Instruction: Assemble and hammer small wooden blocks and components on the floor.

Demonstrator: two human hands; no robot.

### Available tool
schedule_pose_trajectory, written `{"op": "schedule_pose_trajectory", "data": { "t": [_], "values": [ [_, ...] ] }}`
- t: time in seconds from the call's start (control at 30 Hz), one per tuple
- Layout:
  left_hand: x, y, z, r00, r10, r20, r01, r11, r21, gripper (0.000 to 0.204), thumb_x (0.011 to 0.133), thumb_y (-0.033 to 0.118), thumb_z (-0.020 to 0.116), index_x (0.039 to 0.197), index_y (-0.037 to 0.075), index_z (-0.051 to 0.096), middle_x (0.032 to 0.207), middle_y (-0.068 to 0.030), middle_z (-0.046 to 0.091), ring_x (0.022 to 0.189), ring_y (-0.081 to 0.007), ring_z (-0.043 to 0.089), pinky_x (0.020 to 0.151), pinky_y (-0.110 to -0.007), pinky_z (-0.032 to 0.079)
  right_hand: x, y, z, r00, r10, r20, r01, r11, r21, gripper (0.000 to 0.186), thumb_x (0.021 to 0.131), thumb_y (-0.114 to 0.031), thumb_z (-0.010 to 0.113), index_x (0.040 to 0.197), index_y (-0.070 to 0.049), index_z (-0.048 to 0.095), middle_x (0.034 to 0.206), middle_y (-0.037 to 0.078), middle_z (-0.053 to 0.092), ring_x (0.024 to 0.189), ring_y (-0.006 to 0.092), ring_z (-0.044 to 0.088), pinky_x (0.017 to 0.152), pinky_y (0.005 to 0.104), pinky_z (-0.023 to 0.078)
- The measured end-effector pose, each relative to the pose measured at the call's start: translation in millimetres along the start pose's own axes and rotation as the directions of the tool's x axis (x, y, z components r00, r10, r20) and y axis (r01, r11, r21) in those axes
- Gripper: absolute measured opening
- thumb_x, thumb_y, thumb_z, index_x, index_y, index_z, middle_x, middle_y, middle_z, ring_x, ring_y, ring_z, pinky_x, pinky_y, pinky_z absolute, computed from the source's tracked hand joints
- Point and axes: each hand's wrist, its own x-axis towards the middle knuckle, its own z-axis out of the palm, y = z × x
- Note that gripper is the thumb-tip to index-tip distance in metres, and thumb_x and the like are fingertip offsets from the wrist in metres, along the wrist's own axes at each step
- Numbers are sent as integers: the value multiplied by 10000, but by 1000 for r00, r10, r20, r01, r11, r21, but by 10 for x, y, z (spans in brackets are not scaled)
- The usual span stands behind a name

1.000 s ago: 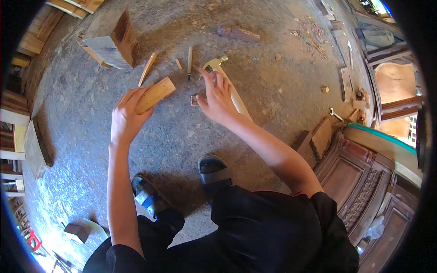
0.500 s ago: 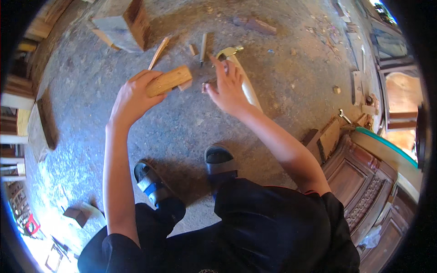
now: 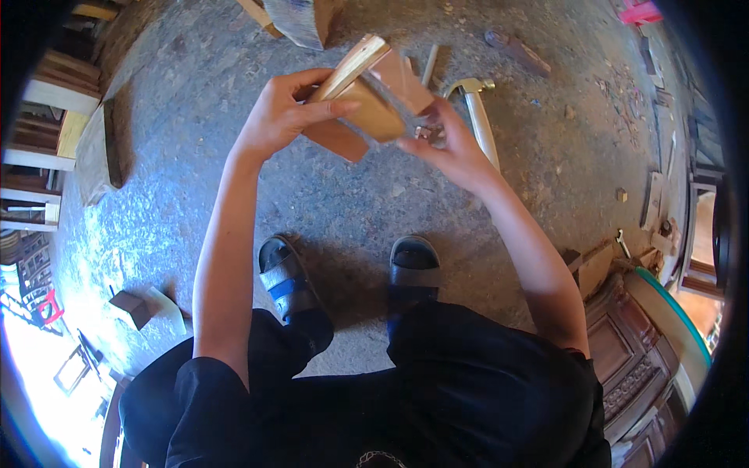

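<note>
My left hand (image 3: 285,113) grips a pale wooden block (image 3: 374,113), thumb across its near face and fingers behind. A light wooden edge with a dark line rises at its upper left. Reddish-brown flat wood (image 3: 402,82) shows beyond the block and below it; motion blur hides how these pieces join. My right hand (image 3: 456,148) is close to the right end of the reddish wood, its fingers curled. Something small and brownish shows by its thumb, too blurred to name. Just beyond that hand a claw hammer (image 3: 480,117) with a pale handle lies on the floor.
A grey rod (image 3: 430,66) and a dark wood offcut (image 3: 519,53) lie farther off on the concrete floor. A board (image 3: 97,156) leans at the left. Carved brown panels (image 3: 624,335) and a spanner (image 3: 622,243) are at the right. My sandalled feet (image 3: 413,265) stand below my hands.
The view has shifted, so the floor things appear farther right and up. My left hand has turned the block, showing more reddish wood. My right hand has come closer to it.
</note>
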Motion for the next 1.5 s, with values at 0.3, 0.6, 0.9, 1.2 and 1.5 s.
{"op": "schedule_pose_trajectory", "data": {
  "t": [0.3,0.6,0.9,1.2,1.5],
  "values": [
    [-81,169,-29,997,71,2,-64,907,-416,582,865,288,834,1340,-4,666,1191,-76,727,1115,-166,648,1025,-322,478,-20,-555,-37,999,33,42,-53,746,663,588,861,-136,862,1352,-8,565,1255,81,666,1226,184,617,1034,339,523],
    [-14,147,-53,997,69,44,-62,987,-149,647,875,367,763,1350,-51,629,1206,-109,709,1126,-184,640,1027,-333,467,-9,-289,47,998,16,57,-46,821,569,596,777,-378,913,1199,-15,700,1066,77,725,991,170,659,886,326,528],
    [25,-314,-134,997,72,-2,-67,919,-388,642,909,381,797,1342,-61,629,1229,-109,706,1137,-161,643,1043,-330,469,-10,-381,22,983,39,179,-143,775,616,501,851,-352,859,1190,-26,686,1027,56,724,955,127,652,854,288,487],
    [-12,7,3,999,-24,39,36,934,-355,647,959,448,726,1355,-54,627,1244,-116,702,1140,-169,644,1054,-333,458,-46,-348,8,976,85,199,-185,806,562,540,836,-381,867,1206,-26,695,1004,55,727,960,127,645,840,293,482],
    [5,-17,13,999,-32,43,43,953,-299,638,968,449,719,1352,-52,631,1236,-116,702,1150,-170,631,1049,-332,454,-28,-226,202,990,78,113,-131,782,610,563,810,-389,890,1198,-29,701,984,67,738,865,143,668,772,294,524]
  ]
}}
